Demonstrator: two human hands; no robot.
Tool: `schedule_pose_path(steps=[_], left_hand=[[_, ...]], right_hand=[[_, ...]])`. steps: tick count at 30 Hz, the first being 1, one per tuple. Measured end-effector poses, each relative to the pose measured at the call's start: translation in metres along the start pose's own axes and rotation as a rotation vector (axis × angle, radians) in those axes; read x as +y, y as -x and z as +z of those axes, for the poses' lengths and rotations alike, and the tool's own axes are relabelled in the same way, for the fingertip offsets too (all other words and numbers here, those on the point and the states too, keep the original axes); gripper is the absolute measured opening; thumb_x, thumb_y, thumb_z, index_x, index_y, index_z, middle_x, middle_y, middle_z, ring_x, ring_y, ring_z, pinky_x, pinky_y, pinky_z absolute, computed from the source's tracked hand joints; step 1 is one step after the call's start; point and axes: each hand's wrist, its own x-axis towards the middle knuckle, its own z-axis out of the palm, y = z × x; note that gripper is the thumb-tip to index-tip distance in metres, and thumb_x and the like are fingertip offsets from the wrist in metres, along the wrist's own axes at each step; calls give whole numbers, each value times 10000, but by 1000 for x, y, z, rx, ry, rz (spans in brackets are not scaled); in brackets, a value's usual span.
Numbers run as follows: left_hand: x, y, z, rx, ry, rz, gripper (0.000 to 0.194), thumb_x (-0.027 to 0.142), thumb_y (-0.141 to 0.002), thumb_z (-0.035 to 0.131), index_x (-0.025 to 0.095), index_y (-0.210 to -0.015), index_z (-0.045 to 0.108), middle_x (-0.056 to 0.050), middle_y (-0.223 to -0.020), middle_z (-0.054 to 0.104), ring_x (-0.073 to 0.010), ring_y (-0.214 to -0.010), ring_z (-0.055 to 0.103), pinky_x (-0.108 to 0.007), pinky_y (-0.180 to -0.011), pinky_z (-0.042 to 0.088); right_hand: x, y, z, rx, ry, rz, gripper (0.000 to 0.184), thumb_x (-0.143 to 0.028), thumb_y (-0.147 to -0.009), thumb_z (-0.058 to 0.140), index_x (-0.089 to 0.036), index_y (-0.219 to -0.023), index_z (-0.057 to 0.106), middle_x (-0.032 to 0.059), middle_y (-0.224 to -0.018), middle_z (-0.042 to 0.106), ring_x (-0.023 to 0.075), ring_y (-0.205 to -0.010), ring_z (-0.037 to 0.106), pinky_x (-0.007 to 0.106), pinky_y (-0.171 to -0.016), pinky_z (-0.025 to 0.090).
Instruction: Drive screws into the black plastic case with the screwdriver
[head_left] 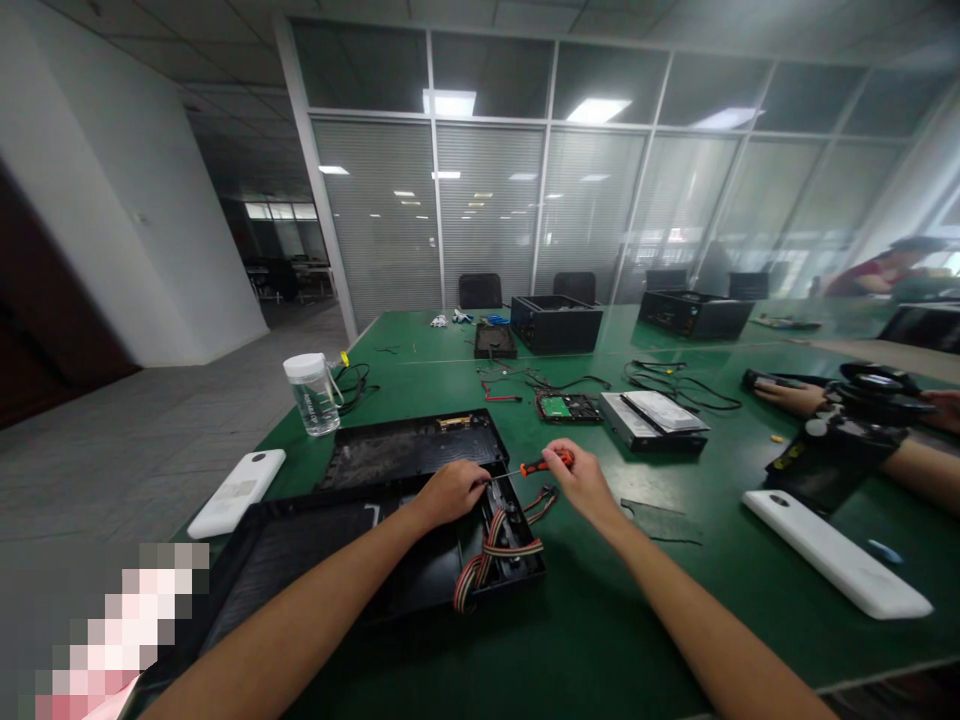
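Observation:
My right hand (583, 480) is closed round the orange and black handle of a screwdriver (535, 466). Its thin shaft points left, toward the corner of a black computer case panel (420, 560) lying on the table. At the shaft's tip, the fingers of my left hand (454, 490) are pinched together over the panel's edge; what they grip, if anything, is hidden. Just below my hands, a striped ribbon of red, black and pale wires (487, 552) loops out of the panel's right end. Another black panel (412, 450) lies flat behind it.
Beyond my hands are a green circuit board (559, 406), a silver disc drive (645, 428) and loose cables (675, 385). A clear bottle (313, 398) stands left. Two black cases (556, 325) sit farther back. At right, another person's hands (799, 396) are near black equipment (832, 440).

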Motion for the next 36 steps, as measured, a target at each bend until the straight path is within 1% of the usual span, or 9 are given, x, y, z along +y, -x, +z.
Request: schedule_pose_path(steps=[5, 21, 24, 27, 29, 30, 32, 34, 36], left_hand=[[0, 0, 0, 3, -6, 8, 203, 147, -816, 481, 160, -962, 623, -60, -914, 641, -174, -860, 573, -276, -803, 434], [-4, 2, 2, 9, 44, 21, 224, 144, -817, 488, 172, -972, 647, -49, -951, 661, -171, -881, 583, -277, -829, 431], [-5, 2, 3, 15, 46, 20, 226, 134, -808, 491, 171, -966, 648, -47, -940, 662, -171, -874, 582, -275, -825, 428], [-4, 2, 3, 30, 38, 19, 218, 126, -799, 498, 166, -954, 646, -47, -915, 660, -170, -856, 581, -268, -812, 425], [-2, 2, 2, 29, 22, 17, 201, 126, -796, 502, 162, -933, 643, -49, -891, 657, -170, -830, 580, -262, -784, 426], [-1, 1, 1, 23, 10, 16, 184, 129, -795, 504, 162, -913, 642, -48, -872, 654, -169, -813, 579, -261, -768, 426], [0, 1, -1, 7, -16, 12, 145, 138, -795, 509, 162, -862, 636, -45, -828, 643, -169, -780, 573, -259, -740, 423], [0, 0, 0, -2, -40, 10, 116, 143, -794, 513, 162, -821, 623, -40, -788, 630, -168, -758, 566, -256, -722, 418], [-1, 0, 1, 7, -52, 8, 103, 141, -793, 515, 159, -810, 614, -39, -773, 622, -169, -757, 561, -254, -713, 414]], right_hand=[[-4, 0, -2, -37, 30, -40, 290, -444, -818, 449, -184, -775, 571, 11, -665, 564, 141, -594, 493, 241, -579, 372], [-5, 3, -4, -37, 70, -49, 307, -450, -836, 423, -184, -787, 568, 13, -675, 569, 141, -598, 501, 239, -578, 368], [-18, 2, -6, -67, 205, -100, 327, -469, -842, 411, -197, -763, 575, 19, -670, 590, 145, -606, 523, 242, -589, 360], [-45, -10, -9, -115, 492, -153, 389, -507, -840, 409, -204, -651, 564, 40, -615, 588, 169, -611, 542, 260, -589, 326], [-65, -23, -12, -183, 613, -183, 391, -478, -856, 396, -202, -637, 566, 54, -606, 592, 179, -611, 548, 265, -582, 304], [-74, -31, -13, -233, 620, -204, 353, -441, -865, 392, -201, -689, 581, 55, -623, 601, 179, -616, 551, 263, -580, 299], [-89, -45, -13, -361, 550, -249, 250, -360, -874, 385, -208, -881, 584, 43, -696, 627, 173, -641, 559, 251, -581, 302], [-99, -56, -11, -480, 466, -268, 249, -329, -881, 367, -223, -1034, 533, 24, -764, 643, 164, -669, 568, 237, -588, 318], [-106, -62, -7, -539, 477, -263, 279, -359, -896, 335, -229, -1040, 535, 21, -798, 650, 162, -702, 581, 232, -607, 332]])
